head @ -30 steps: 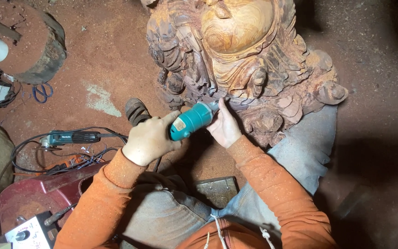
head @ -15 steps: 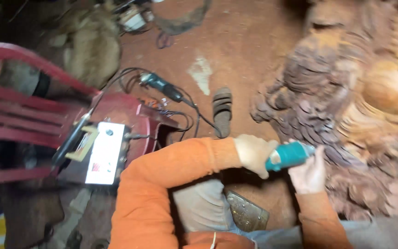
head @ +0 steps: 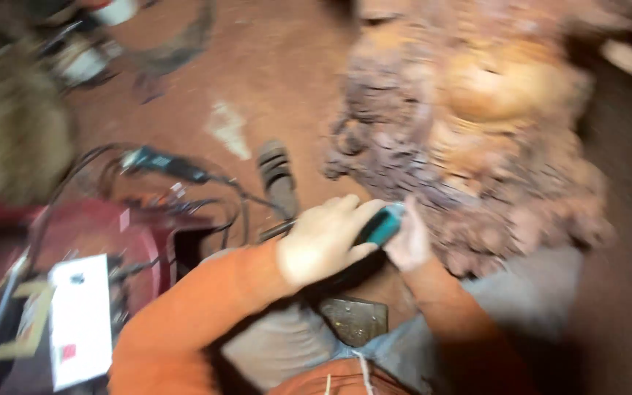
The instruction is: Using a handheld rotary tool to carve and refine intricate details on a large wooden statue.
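The red dirt floor point(head: 294, 80) fills the view, all of it blurred. On it, from 12 to 3 o'clock, stands the biggest thing: a large wood carving point(head: 477, 139), reddish brown and rough with deep-cut detail, with a smooth paler dome near its top. Its fine shapes cannot be made out through the blur.

At 8 to 9 o'clock sits a dark red plastic chair point(head: 89, 241), with a white box point(head: 80, 318) resting on it at 8 o'clock. Black cables point(head: 221, 205) loop across the chair's edge and the floor beside it. At 10 o'clock a dull grey-brown lump point(head: 9, 139) lies at the frame edge; what it is cannot be told.

The person's orange sleeves and grey trousers fill the bottom from 5 to 7 o'clock, with a small dark plate point(head: 354, 320) lying between the knees.

Near the centre, the left hand point(head: 323, 241), pale with dust or a glove, is wrapped around the body of a teal power tool point(head: 382, 225), fingers closed over it. The right hand point(head: 407, 241) sits just at 3 o'clock of the left one, touching the tool's front end and right against the lower edge of the carving; whether its fingers close around the tool or only steady it cannot be told.

A dark sandal point(head: 278, 175) lies on the floor at 11 o'clock of the hands, near them. Farther out at 10 o'clock, a second teal and black tool point(head: 162, 162) lies by the cables, and a pale patch point(head: 230, 130) marks the dirt above it.
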